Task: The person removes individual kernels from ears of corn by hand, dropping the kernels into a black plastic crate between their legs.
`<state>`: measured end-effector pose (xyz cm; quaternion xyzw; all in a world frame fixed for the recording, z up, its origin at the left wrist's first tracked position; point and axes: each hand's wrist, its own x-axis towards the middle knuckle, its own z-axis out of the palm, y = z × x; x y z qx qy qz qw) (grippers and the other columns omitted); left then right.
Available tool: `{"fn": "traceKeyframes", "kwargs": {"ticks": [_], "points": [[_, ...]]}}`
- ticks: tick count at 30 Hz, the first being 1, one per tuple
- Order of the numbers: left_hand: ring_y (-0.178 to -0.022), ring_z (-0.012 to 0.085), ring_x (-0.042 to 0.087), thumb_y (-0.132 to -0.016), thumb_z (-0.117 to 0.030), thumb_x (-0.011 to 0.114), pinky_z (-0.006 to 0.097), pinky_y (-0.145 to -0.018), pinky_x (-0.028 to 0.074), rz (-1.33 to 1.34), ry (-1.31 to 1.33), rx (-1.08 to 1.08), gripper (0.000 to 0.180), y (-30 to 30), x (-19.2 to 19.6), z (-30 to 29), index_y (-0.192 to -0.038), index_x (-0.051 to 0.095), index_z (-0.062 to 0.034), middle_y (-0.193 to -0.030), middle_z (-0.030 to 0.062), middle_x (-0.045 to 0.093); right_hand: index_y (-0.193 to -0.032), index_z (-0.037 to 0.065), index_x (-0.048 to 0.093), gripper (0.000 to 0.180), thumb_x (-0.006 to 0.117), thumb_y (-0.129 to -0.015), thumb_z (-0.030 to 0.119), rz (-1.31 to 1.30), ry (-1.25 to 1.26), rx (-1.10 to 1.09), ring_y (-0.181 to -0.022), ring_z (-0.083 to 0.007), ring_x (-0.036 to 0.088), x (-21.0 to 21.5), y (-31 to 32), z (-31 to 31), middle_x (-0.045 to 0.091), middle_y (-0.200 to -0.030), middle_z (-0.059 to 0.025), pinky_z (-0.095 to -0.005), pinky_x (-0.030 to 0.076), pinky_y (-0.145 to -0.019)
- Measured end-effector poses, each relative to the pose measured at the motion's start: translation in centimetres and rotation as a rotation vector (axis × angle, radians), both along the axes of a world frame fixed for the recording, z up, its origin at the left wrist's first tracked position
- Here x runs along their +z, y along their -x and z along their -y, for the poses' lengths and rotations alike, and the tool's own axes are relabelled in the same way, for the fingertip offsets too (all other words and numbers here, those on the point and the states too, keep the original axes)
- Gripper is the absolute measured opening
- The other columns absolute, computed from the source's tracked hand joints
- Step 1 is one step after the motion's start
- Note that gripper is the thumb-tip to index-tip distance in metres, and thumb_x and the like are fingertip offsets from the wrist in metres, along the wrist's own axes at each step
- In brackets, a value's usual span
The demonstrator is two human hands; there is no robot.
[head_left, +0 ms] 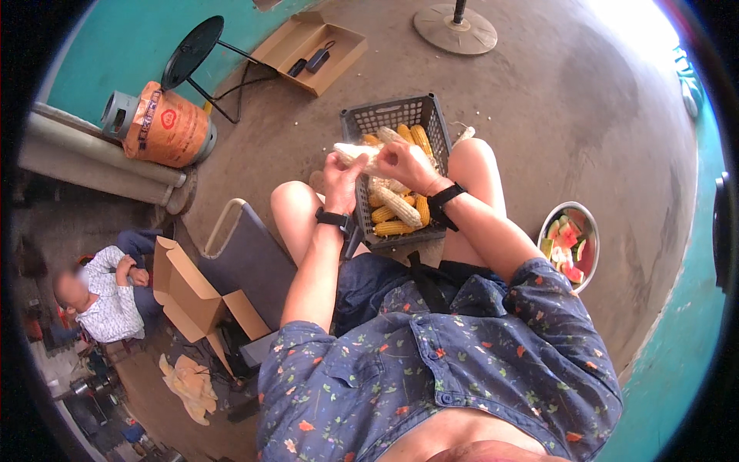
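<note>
Over a dark plastic crate [440, 127], my left hand [341, 179] grips a pale ear of corn [351, 153], its bright end sticking out past the fingers. My right hand [411, 167] has its fingers curled closed on the other end of that ear, covering much of it. Glare washes out the kernels, so how many it carries is hard to tell. Inside the crate lie several yellow ears of corn [393, 229] and some paler ears [398, 205]. The crate stands on the floor between my knees.
A metal bowl [591, 242] of watermelon pieces sits to the right. Leftward are an orange-wrapped gas cylinder [171, 127], a black round stool [192, 52], an opened cardboard box [185, 289] and a seated person [112, 296]. Another box [339, 58] and a round stand base [454, 31] lie ahead.
</note>
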<state>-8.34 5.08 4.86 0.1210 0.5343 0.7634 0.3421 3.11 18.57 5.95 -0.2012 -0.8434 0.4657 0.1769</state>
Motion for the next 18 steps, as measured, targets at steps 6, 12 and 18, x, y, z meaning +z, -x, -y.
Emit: {"fn": "traceKeyframes", "kwargs": {"ticks": [6,12,18], "points": [[-0.101,0.0184,0.061,-0.089,-0.02,0.073,0.035,-0.09,0.051,0.003,-0.049,0.046,0.037,0.4,0.2,0.3,-0.115,0.051,-0.0039,-0.112,0.008,0.062,-0.091,0.003,0.066,0.017,0.066,-0.082,0.017,-0.178,-0.026,-0.02,-0.078,-0.03,0.066,-0.6,-0.1,-0.5,0.068,-0.088,-0.0148,-0.0384,0.052,-0.073],[-0.106,0.0182,0.059,-0.089,-0.021,0.073,0.036,-0.092,0.05,0.061,-0.058,0.183,0.041,1.3,-0.5,1.2,-0.117,0.05,-0.0018,-0.117,0.0094,0.06,-0.095,0.001,0.063,0.017,0.066,-0.086,0.015,-0.048,0.03,-0.355,-0.077,-0.0209,0.065,-0.5,-0.2,-0.9,0.067,-0.083,-0.0106,-0.0324,0.052,-0.073],[-0.106,0.0185,0.058,-0.089,-0.024,0.074,0.035,-0.092,0.05,0.068,-0.065,0.162,0.045,1.4,-0.2,1.3,-0.118,0.05,-0.0003,-0.117,0.0102,0.059,-0.097,0.002,0.064,0.018,0.068,-0.085,0.015,-0.016,-0.172,-0.33,-0.08,-0.0246,0.066,-2.5,-0.3,-1.8,0.068,-0.089,-0.0116,-0.0334,0.053,-0.073]]}}
